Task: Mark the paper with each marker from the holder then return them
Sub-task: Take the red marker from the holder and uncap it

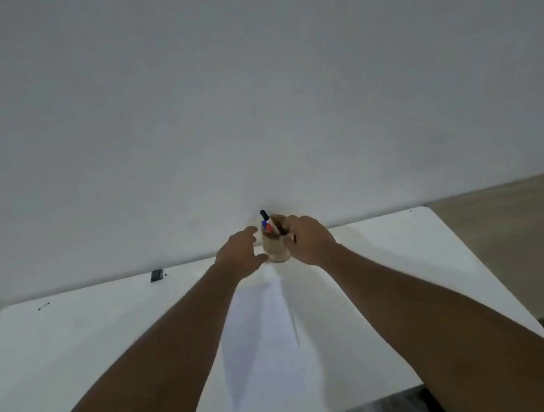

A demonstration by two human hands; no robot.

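Note:
A brown cylindrical holder [277,250] stands at the far edge of the white table [403,259], against the wall. Markers stick out of it: a black-capped marker [263,214], a blue marker [265,224] and a red marker [269,229]. My left hand [240,254] is just left of the holder, fingers apart and empty. My right hand [306,240] is at the holder's right side, fingers curled over its rim and thumb on its wall. A small dark spot shows by the thumb, and whether the hand grips anything is unclear. A white sheet of paper [264,334] lies between my forearms.
A small black object [156,275] lies at the table's far left edge. A plain white wall [251,90] rises right behind the table. Beige floor [520,247] shows past the table's right edge.

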